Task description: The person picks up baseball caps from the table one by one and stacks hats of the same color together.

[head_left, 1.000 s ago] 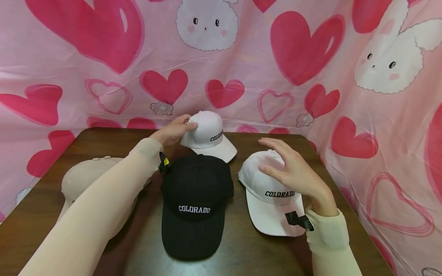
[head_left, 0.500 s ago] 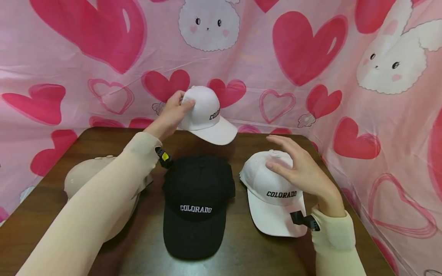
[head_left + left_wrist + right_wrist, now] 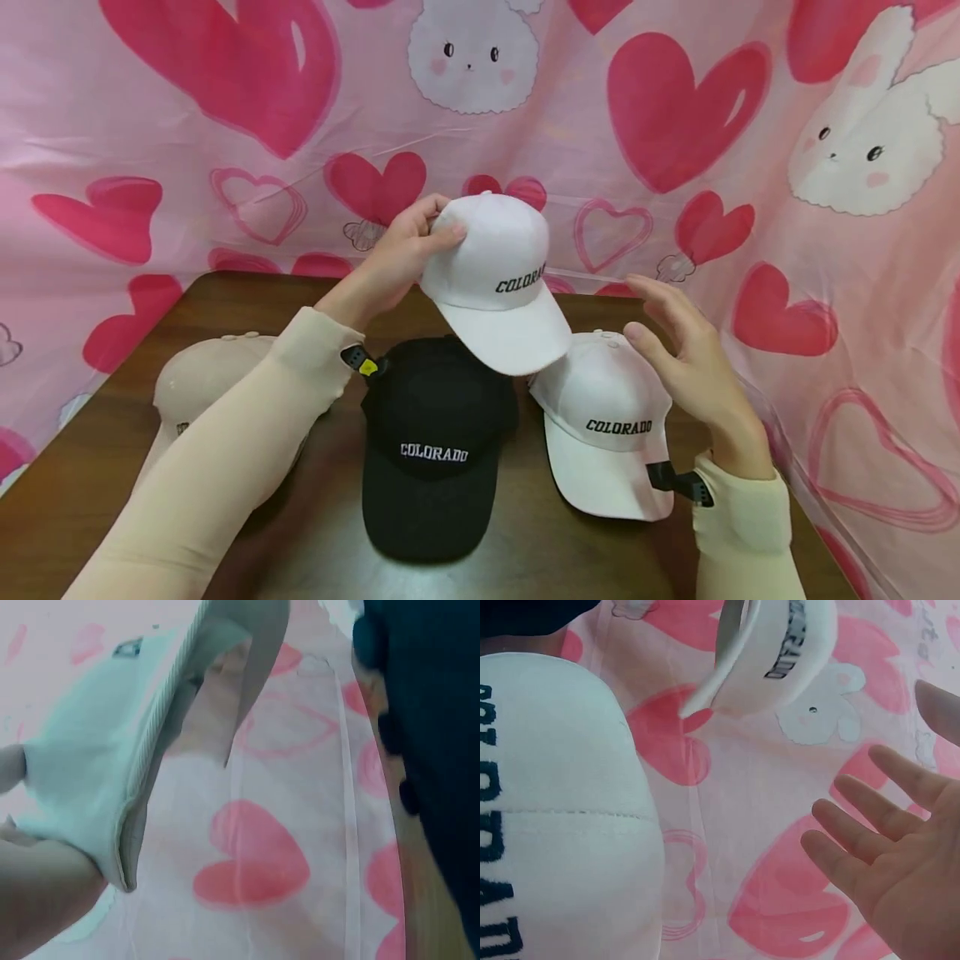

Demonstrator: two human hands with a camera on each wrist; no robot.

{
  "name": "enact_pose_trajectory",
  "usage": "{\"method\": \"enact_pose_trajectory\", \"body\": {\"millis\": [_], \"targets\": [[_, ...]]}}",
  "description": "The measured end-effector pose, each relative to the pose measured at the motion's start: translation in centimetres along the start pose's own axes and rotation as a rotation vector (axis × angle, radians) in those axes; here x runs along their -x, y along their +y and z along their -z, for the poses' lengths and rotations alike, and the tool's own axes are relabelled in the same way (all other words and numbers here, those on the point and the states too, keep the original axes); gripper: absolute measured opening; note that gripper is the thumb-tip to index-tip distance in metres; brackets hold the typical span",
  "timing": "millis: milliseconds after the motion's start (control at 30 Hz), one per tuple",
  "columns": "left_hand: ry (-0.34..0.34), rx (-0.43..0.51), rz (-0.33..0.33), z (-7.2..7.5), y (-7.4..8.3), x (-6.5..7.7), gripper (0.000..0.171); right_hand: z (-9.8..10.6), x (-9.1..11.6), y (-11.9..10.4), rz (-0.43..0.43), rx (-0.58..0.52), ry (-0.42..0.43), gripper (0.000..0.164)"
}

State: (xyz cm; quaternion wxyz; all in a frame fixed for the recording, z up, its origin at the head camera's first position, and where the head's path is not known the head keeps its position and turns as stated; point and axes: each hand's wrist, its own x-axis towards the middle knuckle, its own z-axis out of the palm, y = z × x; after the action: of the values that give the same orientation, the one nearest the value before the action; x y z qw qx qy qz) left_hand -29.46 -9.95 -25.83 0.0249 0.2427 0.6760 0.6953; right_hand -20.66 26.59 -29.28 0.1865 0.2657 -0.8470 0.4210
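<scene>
My left hand (image 3: 408, 250) pinches a white baseball cap (image 3: 495, 250) by the side of its crown. The cap hangs in the air behind the black cap, brim tilted down to the right, with dark COLORADO lettering on its front. In the left wrist view, thumb and fingers (image 3: 45, 889) grip the edge of that white cap (image 3: 97, 735). My right hand (image 3: 690, 358) holds nothing, fingers spread, just above and right of a second white cap (image 3: 607, 400) on the table. The right wrist view shows this empty right hand (image 3: 900, 855) beside that cap's crown (image 3: 570, 795).
A black COLORADO cap (image 3: 435, 425) lies mid-table (image 3: 322, 517), brim toward me. At the left, a beige cap (image 3: 202, 375) is partly hidden behind my left sleeve. A pink cloth (image 3: 270, 117) with hearts and rabbits hangs behind and to the right of the table.
My left hand has lifted the held white cap off the back of the table, then brought it nearer and to the right. The right hand has shifted slightly right, still empty.
</scene>
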Motion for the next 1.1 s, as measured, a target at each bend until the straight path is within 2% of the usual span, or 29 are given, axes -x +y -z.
{"method": "enact_pose_trajectory", "body": {"millis": [133, 233, 400, 567, 800, 967, 1100], "targets": [[-0.16, 0.02, -0.018, -1.3, 0.1, 0.9, 0.023, 0.2, -0.1, 0.0, -0.016, -0.027, 0.013, 0.058], [-0.276, 0.069, 0.001, -2.6, -0.3, 1.2, 0.026, 0.5, 0.1, 0.2, -0.03, -0.045, 0.007, 0.058], [-0.407, 0.101, 0.024, -4.5, -1.2, 1.5, 0.028, 1.1, 0.3, 0.7, -0.055, -0.066, -0.029, 0.062], [-0.467, 0.055, -0.012, -5.8, -1.8, 1.7, 0.027, 2.1, 0.8, 1.2, -0.125, -0.067, -0.122, 0.069], [-0.551, 0.073, 0.006, -7.5, -2.3, 1.6, 0.023, 3.2, 1.6, 2.0, -0.158, -0.081, -0.26, 0.072], [-0.563, 0.054, -0.001, -8.3, -2.2, 1.5, 0.019, 3.7, 2.0, 2.4, -0.173, -0.085, -0.319, 0.055], [-0.54, 0.006, 0.025, -9.0, -2.1, 1.5, 0.02, 4.2, 2.3, 2.8, -0.171, -0.108, -0.339, 0.038]]}}
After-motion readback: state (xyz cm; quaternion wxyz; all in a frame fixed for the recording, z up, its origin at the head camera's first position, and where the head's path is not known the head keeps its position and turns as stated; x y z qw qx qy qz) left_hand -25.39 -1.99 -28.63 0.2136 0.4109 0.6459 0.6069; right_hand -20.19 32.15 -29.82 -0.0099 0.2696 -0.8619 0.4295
